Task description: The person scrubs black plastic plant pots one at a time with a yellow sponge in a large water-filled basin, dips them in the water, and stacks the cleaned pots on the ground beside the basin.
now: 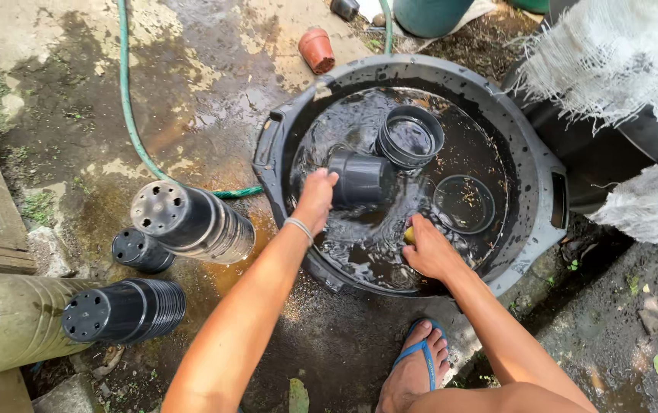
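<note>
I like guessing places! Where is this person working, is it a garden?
Probably an outdoor garden or nursery yard: wet concrete ground, a green hose, stacks of black plastic plant pots, and a black tub of muddy water where the pots get rinsed.

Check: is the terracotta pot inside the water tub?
No: the terracotta pot lies on the wet ground outside the black tub, beyond its far rim.

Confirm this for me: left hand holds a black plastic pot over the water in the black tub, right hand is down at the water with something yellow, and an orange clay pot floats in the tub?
Not quite. The head view shows the orange clay pot lying on the wet ground outside the black tub, not floating in it. The rest holds.
</note>
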`<move>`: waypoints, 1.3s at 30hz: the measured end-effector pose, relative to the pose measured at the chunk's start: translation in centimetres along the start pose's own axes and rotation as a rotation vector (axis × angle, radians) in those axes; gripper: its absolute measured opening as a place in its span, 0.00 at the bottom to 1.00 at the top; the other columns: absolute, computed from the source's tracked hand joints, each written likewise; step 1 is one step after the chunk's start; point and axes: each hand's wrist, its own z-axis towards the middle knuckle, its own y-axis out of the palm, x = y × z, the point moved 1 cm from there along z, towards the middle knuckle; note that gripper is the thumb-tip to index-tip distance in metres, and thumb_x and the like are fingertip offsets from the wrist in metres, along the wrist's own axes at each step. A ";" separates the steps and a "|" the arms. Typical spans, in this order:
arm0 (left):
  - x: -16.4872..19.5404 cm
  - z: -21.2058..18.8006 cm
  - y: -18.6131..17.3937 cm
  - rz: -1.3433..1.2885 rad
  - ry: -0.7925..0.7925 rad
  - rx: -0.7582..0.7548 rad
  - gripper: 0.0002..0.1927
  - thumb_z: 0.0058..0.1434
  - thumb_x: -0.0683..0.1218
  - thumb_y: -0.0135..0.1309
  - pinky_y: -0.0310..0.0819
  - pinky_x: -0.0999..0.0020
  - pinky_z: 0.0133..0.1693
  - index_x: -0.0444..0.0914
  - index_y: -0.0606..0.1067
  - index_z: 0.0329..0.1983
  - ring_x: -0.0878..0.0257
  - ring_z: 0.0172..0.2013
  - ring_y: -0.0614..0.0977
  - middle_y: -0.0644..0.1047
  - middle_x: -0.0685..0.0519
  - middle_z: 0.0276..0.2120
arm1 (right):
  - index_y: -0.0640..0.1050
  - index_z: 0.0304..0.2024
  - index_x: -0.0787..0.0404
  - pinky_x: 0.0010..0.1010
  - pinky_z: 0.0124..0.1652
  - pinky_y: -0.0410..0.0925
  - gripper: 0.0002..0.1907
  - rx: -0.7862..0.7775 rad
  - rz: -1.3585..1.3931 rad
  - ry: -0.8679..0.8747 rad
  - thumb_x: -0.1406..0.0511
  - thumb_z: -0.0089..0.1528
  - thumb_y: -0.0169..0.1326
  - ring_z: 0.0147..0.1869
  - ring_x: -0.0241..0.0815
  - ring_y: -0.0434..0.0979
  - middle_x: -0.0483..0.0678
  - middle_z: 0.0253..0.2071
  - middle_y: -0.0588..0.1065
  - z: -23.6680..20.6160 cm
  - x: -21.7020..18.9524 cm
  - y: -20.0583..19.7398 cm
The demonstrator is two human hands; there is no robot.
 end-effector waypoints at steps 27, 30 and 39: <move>6.2 -13.5 9.3 -0.257 0.416 -0.233 0.16 0.74 0.46 0.43 0.68 0.69 0.48 0.31 0.70 0.58 0.65 0.43 0.72 0.74 0.51 0.43 | 0.81 0.49 0.61 0.44 0.43 0.69 0.13 0.333 -0.387 -0.164 0.64 0.64 0.56 0.43 0.57 0.74 0.55 0.38 0.73 6.0 -17.2 -13.2; 6.1 -11.9 9.2 -0.528 0.370 -0.189 0.15 0.74 0.47 0.42 0.69 0.66 0.50 0.30 0.69 0.55 0.65 0.45 0.74 0.75 0.51 0.45 | 0.81 0.48 0.61 0.43 0.43 0.70 0.13 0.286 -0.375 -0.213 0.64 0.62 0.56 0.42 0.56 0.74 0.55 0.36 0.73 4.9 -17.3 -12.0; 4.0 -10.7 7.9 -0.145 0.373 -0.060 0.27 0.75 0.57 0.38 0.64 0.67 0.60 0.31 0.68 0.64 0.64 0.58 0.75 0.74 0.49 0.58 | 0.82 0.46 0.62 0.44 0.43 0.70 0.12 0.321 -0.352 -0.097 0.64 0.62 0.55 0.42 0.55 0.75 0.55 0.36 0.73 5.0 -15.0 -10.7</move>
